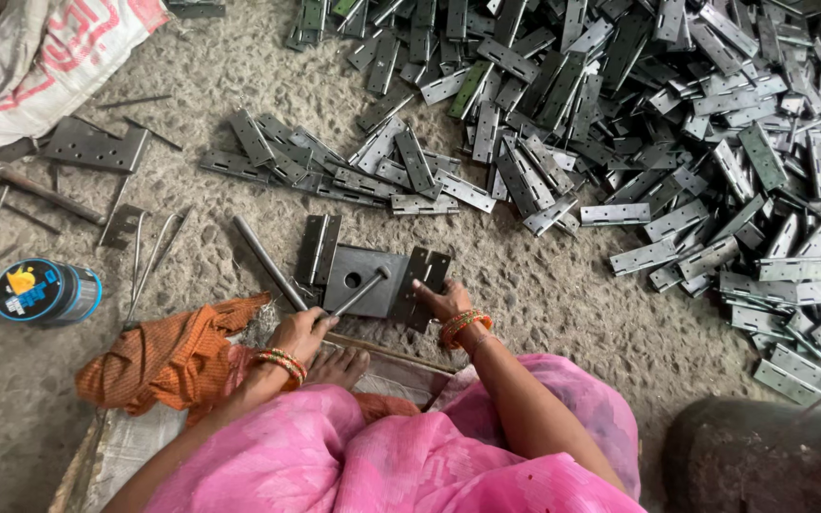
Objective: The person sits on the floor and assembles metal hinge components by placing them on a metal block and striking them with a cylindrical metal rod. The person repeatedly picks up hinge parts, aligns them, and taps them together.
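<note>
The rough grey concrete floor (563, 304) shows pitted and dusty under flat, even daylight. A white woven sack with red print (45, 57) lies at its upper left edge, and a dark rounded stone block (762, 461) sits at the lower right.

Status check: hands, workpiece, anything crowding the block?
Left hand grips hammer, head on steel block. Right hand pins hinge at block's edge. Loose rod and second hinge lie beside the block.

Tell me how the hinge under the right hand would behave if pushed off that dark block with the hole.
The hinge looks like flat sheet metal, so probably stiff, and it should slide rather than roll. Its knuckle joint may let the two leaves fold when lifted. The right hand presses it onto the block; once released, it may tip off the edge.
</note>
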{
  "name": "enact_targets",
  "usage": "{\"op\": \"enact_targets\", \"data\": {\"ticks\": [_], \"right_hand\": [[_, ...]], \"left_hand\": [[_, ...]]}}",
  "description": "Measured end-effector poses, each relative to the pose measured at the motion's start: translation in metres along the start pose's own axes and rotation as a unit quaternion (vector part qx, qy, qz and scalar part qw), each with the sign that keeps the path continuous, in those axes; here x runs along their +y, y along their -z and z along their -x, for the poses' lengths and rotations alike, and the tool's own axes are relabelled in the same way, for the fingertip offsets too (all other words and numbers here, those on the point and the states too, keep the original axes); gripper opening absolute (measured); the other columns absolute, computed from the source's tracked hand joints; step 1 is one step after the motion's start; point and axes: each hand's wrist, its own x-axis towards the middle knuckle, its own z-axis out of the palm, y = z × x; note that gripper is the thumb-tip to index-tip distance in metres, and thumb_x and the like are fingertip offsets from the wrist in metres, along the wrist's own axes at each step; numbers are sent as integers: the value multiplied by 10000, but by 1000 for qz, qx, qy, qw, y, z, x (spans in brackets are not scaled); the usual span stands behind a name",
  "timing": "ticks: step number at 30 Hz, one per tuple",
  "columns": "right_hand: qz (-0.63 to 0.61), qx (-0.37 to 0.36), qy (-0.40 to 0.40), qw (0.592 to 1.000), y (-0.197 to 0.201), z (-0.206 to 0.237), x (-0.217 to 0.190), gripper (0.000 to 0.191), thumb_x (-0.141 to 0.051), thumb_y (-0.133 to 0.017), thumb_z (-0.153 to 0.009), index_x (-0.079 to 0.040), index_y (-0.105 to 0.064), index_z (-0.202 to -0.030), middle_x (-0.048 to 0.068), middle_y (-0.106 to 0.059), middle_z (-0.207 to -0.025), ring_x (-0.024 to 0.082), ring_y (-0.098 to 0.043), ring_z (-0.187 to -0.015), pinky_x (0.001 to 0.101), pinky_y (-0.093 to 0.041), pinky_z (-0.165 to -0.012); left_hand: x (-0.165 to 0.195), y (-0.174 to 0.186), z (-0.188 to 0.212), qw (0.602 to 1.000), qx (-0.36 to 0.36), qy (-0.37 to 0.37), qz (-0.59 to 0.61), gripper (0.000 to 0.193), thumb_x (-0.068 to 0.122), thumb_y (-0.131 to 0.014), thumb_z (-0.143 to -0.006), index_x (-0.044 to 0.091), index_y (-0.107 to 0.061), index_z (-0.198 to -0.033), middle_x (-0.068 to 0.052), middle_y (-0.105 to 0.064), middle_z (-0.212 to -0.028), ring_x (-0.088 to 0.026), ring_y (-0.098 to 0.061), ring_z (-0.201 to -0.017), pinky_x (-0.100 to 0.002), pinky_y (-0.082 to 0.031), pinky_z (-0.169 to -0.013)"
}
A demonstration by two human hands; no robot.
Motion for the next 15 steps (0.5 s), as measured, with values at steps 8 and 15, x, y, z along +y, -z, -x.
{"op": "enact_targets", "data": {"ticks": [8,15], "right_hand": [[44,52,316,946,-6,-8,-5,205,-164,-763,-908,-72,-764,-1090,92,-781,-951,149,-741,-775,279,-605,-672],[108,56,317,940,-17,-15,1,193,-101,-763,-907,-85,-779,-1098,127,-749,-896,195,-690,-719,339,-540,-658]], "left_hand": [[81,94,15,983,140,-84,79,284,296,-631,-1013,34,-703,-1096,-208,-669,-692,-275,-672,-565,-405,-469,-525],[197,188,78,811,372,-383,238,266,272,-476,-1224,47,-591,-1304,-10,-569,-776,-64,-528,-600,-212,-398,-524]]}}
